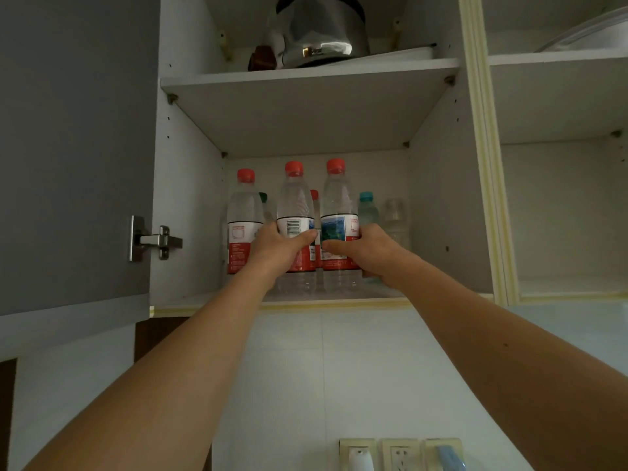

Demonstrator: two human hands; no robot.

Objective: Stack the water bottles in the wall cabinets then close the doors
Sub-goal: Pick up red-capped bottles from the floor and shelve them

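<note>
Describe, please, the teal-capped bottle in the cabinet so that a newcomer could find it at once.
Look at the lower shelf of the open wall cabinet, below the shelf with the steel kettle. Right of the red-capped bottle gripped by the right hand stands the teal-capped bottle. It is shorter, set further back, and the only teal cap.

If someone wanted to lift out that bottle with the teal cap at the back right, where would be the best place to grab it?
Probably by the neck just under the teal cap, from the front right. The teal-capped bottle stands upright behind the taller red-capped bottle that the right hand grips, so its lower body is hidden and only the top is open to fingers.
</note>
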